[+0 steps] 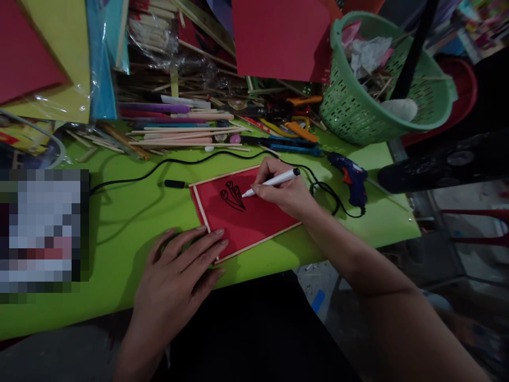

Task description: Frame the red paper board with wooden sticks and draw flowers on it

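Observation:
A red card (pixel 254 223) edged with thin wooden sticks lies on the green tabletop. My right hand (pixel 280 185) grips a white marker (pixel 274 181), its tip at the card beside a black line drawing (pixel 231 196) of several rounded shapes on stems. Resting flat with fingers apart, my left hand (pixel 185 270) touches the card's lower left corner and the stick (pixel 202 209) along that side. The marker's black cap (pixel 174 184) lies on the table just left of the card.
A blue glue gun (pixel 350 180) stands right of the card, with a black cable (pixel 159 168) running behind it. Markers, sticks and scissors (pixel 298 143) crowd the back. A green basket (pixel 392 119) with scraps stands at back right. A blurred-out object (pixel 43 228) sits at left.

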A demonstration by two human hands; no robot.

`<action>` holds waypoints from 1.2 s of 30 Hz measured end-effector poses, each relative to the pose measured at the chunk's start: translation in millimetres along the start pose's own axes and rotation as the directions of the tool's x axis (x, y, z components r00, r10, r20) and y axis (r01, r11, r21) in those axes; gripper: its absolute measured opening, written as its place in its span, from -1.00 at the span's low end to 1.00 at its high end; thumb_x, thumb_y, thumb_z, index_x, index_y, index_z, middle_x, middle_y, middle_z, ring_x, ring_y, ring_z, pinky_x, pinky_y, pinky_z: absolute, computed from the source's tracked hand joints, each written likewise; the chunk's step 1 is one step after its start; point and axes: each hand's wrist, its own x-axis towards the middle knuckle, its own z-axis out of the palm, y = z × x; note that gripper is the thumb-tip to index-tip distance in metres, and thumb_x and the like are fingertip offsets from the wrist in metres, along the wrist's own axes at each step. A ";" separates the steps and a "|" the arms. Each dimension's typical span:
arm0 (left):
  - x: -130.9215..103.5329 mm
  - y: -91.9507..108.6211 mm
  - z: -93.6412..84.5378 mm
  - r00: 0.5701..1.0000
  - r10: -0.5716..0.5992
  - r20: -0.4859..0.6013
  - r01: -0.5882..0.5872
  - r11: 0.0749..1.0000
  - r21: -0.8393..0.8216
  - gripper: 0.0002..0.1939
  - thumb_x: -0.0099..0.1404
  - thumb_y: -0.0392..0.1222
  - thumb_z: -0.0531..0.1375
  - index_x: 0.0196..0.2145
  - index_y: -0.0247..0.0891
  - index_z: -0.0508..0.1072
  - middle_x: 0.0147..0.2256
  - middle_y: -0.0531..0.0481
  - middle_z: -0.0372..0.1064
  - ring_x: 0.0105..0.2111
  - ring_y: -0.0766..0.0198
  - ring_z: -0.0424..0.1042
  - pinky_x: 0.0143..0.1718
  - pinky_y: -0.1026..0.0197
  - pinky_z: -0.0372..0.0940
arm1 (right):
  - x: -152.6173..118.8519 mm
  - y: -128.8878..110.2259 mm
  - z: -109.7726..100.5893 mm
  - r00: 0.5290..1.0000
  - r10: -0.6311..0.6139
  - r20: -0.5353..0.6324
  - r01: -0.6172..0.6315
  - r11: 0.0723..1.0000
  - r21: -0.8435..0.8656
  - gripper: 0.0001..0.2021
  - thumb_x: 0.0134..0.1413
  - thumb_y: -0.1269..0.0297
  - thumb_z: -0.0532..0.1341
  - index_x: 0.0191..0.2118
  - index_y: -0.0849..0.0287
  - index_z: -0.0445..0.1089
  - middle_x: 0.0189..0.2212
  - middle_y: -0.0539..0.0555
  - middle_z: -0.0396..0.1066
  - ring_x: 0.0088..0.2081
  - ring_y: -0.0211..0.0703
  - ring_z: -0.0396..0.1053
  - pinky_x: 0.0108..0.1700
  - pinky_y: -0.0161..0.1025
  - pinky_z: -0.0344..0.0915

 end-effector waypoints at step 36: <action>-0.9 -0.1 -0.1 1.000 -0.017 0.020 0.017 1.000 -0.002 -0.49 0.44 -0.12 0.23 0.30 0.03 0.33 0.20 0.08 0.48 0.18 0.03 0.42 0.29 -0.18 0.10 | 0.9 2.4 -0.3 0.999 -0.024 -0.039 0.026 0.999 0.040 -0.84 0.00 0.30 0.34 -0.44 0.11 0.31 -0.50 -0.08 0.31 -0.45 -0.27 0.21 -0.39 -0.22 0.10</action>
